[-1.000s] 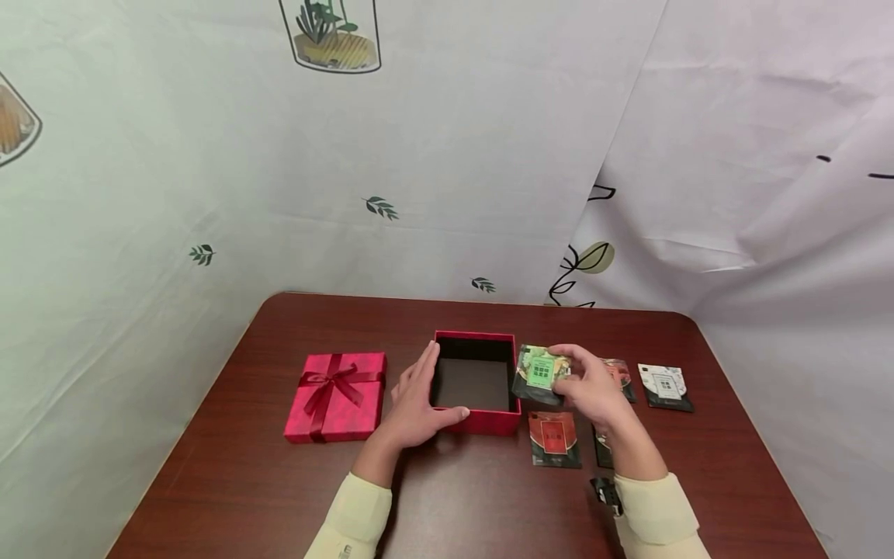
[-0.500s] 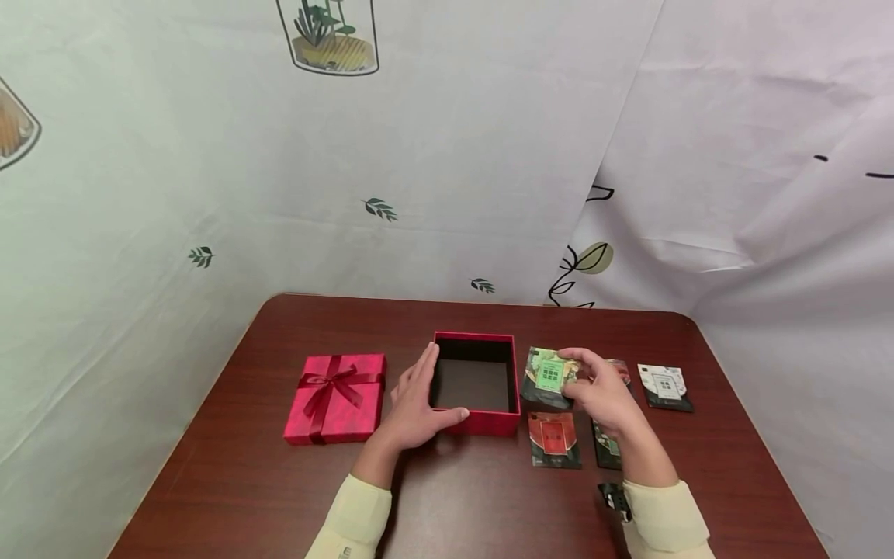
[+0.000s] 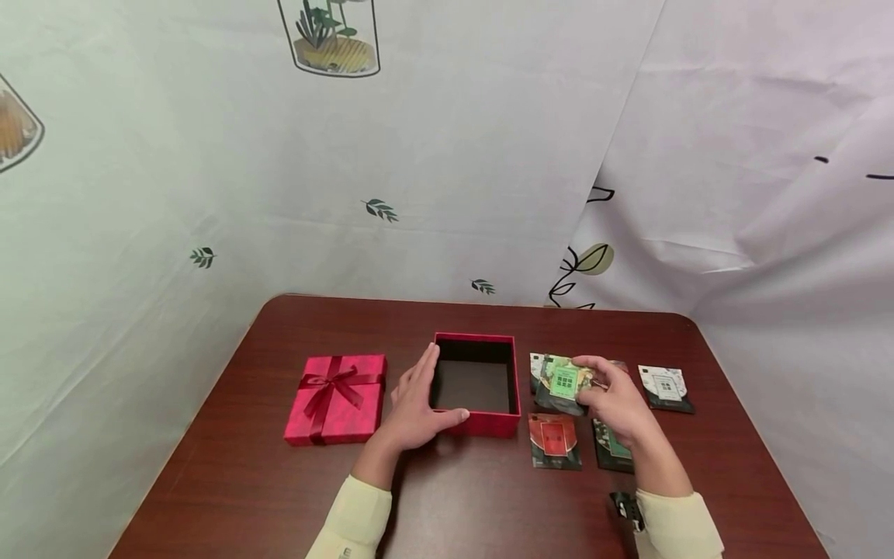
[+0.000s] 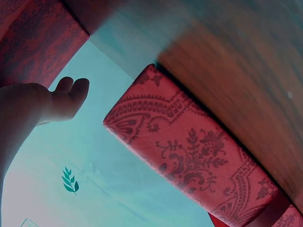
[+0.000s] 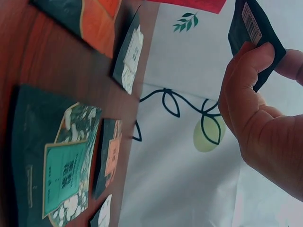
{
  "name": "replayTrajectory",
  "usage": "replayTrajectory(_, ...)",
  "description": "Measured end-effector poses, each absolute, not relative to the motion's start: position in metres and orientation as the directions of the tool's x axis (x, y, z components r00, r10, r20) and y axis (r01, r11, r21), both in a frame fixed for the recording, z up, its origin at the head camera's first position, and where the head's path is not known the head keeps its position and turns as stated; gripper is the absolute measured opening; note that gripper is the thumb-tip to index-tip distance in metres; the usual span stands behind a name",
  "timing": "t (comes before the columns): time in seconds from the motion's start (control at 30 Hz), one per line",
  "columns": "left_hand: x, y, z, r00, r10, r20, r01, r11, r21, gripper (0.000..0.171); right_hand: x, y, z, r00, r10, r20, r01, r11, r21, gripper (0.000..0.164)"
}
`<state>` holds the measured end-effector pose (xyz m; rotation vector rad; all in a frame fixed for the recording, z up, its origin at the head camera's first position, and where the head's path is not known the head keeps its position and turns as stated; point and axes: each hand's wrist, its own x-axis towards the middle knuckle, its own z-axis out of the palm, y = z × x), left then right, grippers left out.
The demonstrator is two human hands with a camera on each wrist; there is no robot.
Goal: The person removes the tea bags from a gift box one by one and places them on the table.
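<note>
My right hand point(image 3: 615, 397) pinches a green-labelled packet point(image 3: 560, 384) between thumb and fingers, lifted above the other packets. In the right wrist view the held packet's dark back point(image 5: 255, 35) carries a barcode. My left hand point(image 3: 417, 407) rests along the left wall of a red box point(image 3: 492, 424), its thumb on the front edge. The box's dark inside holds nothing visible. A white packet point(image 3: 535, 365) lies partly hidden behind the held one. Below them is a red packet point(image 3: 555, 442); a dark green packet point(image 5: 57, 161) lies under my right wrist.
A red lid with a ribbon bow point(image 3: 335, 400) lies left of the box. Another white packet point(image 3: 667, 386) sits at the far right. An orange-labelled packet point(image 5: 110, 156) is mostly hidden behind my right hand in the head view. Cloth hangs behind the brown table point(image 3: 230, 481).
My right hand has carried the green-labelled packet rightward, away from the box. A white packet has come into view behind it. The left hand stays at the box.
</note>
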<state>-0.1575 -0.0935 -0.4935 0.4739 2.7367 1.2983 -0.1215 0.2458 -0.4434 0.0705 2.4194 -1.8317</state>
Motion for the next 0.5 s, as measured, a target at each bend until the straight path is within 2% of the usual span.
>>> replayTrajectory(0.5,-0.158,-0.094,-0.495,-0.949,0.309,0.066,0.247,0.592,0.767,0.117,-0.113,0.262,-0.452,-0.991,0.012,-0.13,0.128,0.296,-0.946,0.058)
